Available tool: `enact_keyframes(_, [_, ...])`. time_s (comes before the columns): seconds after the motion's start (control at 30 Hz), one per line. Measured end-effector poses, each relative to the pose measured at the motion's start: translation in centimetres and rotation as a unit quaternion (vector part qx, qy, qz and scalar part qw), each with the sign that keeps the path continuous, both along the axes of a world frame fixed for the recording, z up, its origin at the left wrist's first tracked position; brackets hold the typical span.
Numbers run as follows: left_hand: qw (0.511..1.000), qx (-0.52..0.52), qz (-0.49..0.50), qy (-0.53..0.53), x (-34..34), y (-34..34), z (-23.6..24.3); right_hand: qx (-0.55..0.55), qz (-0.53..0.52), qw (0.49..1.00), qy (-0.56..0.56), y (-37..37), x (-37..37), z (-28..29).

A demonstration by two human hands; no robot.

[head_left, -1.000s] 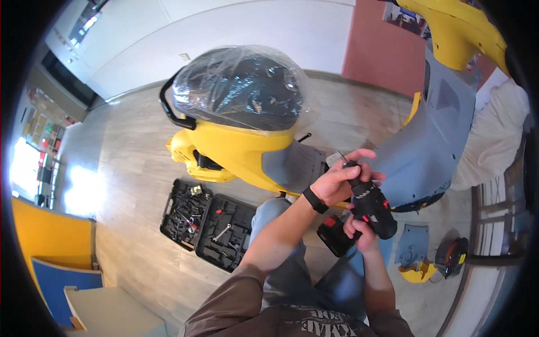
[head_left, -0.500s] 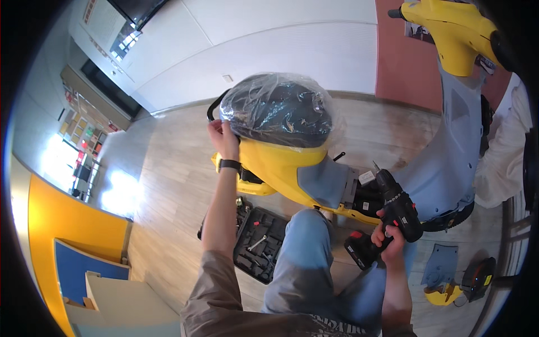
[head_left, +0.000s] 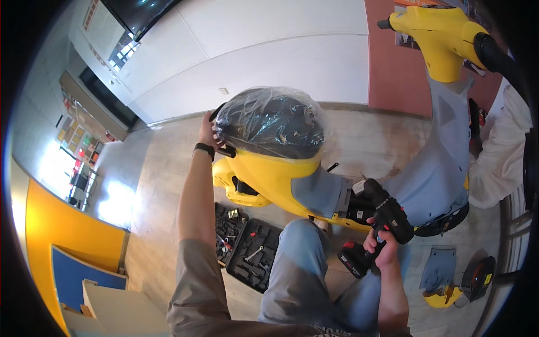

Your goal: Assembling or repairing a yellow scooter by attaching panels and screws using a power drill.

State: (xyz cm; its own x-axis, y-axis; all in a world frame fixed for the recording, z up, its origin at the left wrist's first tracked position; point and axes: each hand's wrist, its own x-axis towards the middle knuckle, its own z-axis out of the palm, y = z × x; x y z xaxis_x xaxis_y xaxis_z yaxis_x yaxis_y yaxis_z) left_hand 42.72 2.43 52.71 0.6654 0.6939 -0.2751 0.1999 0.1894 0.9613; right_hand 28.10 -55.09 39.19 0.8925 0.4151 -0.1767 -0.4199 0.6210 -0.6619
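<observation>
In my right hand (head_left: 385,248) is a black cordless drill (head_left: 390,210), my fingers wrapped round its handle. Its bit points up and away, over the opening in the scooter's footboard. My left hand (head_left: 209,133) is at the back end of the seat (head_left: 275,126), which is dark and wrapped in clear plastic film. There its fingers close round the black grab rail (head_left: 225,150), partly hidden by the hand. Below the seat is the yellow body (head_left: 264,174) of the scooter, with a grey panel (head_left: 317,194) in front of it.
Beside my knee a black tool case (head_left: 255,255) lies unfolded on the floor, with a wrench (head_left: 254,253) and other tools. Detached grey and yellow panels (head_left: 438,269) lie at the right. Another person's white sleeve (head_left: 502,151) shows past the scooter's yellow handlebar cover (head_left: 443,39).
My left hand has shifted slightly left along the back of the seat, its fingers now round the rail. The drill stays in my right hand. The whole view has shifted a little.
</observation>
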Motion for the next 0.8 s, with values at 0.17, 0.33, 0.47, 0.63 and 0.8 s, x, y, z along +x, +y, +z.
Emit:
enact_keyframes(0.17, [0.988, -0.103, 0.071, -0.094, -0.6, -3.4, 3.6, -0.042, 0.017, 0.999, -0.008, -0.5, 0.0, -0.5])
enact_keyframes(0.33, [0.989, -0.021, -0.025, -0.144, 1.0, -4.8, 7.3, -0.046, 0.046, 0.998, -0.004, -0.1, 0.3, 0.1])
enact_keyframes(0.47, [0.982, 0.035, -0.063, -0.175, 2.2, -10.7, 10.5, -0.052, 0.066, 0.996, -0.004, -0.3, 0.2, -0.3])
enact_keyframes(0.63, [0.962, 0.111, -0.096, -0.230, 4.0, -16.8, 12.4, -0.062, 0.081, 0.995, -0.011, 0.0, 0.2, -0.2])
enact_keyframes(0.8, [0.926, 0.201, -0.136, -0.290, 6.3, -20.3, 12.8, -0.074, 0.081, 0.994, -0.022, 0.7, 0.3, 0.3])
